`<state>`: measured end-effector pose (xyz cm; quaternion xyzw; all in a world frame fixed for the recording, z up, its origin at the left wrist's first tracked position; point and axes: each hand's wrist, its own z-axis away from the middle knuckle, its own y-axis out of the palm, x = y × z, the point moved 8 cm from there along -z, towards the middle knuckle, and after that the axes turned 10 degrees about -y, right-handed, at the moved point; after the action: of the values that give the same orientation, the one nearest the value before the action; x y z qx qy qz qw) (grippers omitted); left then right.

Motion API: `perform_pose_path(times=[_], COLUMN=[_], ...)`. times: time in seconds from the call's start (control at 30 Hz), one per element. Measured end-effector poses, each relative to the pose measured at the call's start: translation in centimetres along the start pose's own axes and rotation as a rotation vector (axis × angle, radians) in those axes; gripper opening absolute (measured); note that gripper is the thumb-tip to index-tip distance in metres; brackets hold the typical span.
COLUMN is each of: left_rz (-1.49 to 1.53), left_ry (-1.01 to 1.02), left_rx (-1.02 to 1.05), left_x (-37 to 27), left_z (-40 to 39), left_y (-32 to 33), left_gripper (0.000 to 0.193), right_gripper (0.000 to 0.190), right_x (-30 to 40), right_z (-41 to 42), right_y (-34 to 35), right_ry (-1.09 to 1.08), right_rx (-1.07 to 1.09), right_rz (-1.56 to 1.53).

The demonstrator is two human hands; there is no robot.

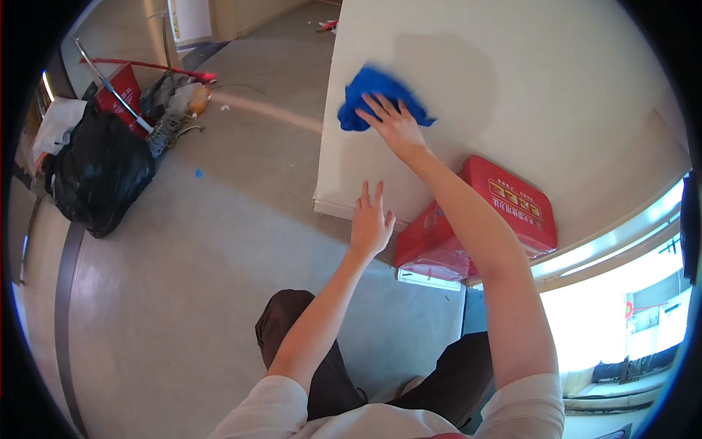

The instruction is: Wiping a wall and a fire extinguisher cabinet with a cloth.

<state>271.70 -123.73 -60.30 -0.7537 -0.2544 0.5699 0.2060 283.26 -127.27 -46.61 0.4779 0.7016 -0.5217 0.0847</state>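
Observation:
A blue cloth (378,82) lies bunched against a pale wall (526,99), pressed there by my right hand (396,123) with its fingers spread over the fabric. Lower and to the left, my left hand (372,219) is held up near the wall's bottom edge, its fingers apart and nothing in them. Whether its fingertips touch the wall cannot be told. Under my right forearm stands a red fire extinguisher box (510,200) against the wall, with writing on its lid.
On the grey floor (219,263) at the left sit a full black plastic bag (104,159), a red bin (119,93), a metal pole (112,90) and coiled wire (163,134). A bright window (592,318) is at the right.

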Motion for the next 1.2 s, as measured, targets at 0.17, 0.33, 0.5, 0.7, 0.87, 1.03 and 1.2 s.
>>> perform_pose_path(times=[0.17,0.33,0.5,0.7,0.87,1.03,1.2], left_rz=[0.019,-0.001,-0.031,-0.139,-0.102,-0.211,-0.303], left_ry=[0.005,0.032,0.012,-0.03,0.058,0.057,-0.023], left_rx=[0.058,0.089,0.101,0.134,0.161,0.289,0.682], left_x=[0.6,0.1,0.7,2.0,0.6,1.8,0.4], left_z=[0.1,0.8,0.3,0.6,1.6,2.3,4.4], left_y=[1.7,1.1,0.1,-0.6,0.7,2.7,4.7], left_gripper=[0.07,0.07,0.069,0.066,0.06,0.049,0.045], right_gripper=[0.02,0.04,0.031,0.047,0.036,0.022,0.026], right_x=[-5.4,-20.7,-23.5,-9.6,-8.6,-20.3,-25.4], right_z=[1.7,6.8,15.5,3.6,4.9,18.4,29.8], right_y=[-1.0,-17.7,-16.6,-5.1,-3.8,-11.8,-15.1], right_ry=[0.123,0.627,1.077,0.54,0.189,0.764,1.254], right_rx=[0.176,-0.537,-0.539,0.053,0.13,-0.194,-0.325], right_rz=[0.215,0.611,0.449,0.614,0.012,0.086,0.335])
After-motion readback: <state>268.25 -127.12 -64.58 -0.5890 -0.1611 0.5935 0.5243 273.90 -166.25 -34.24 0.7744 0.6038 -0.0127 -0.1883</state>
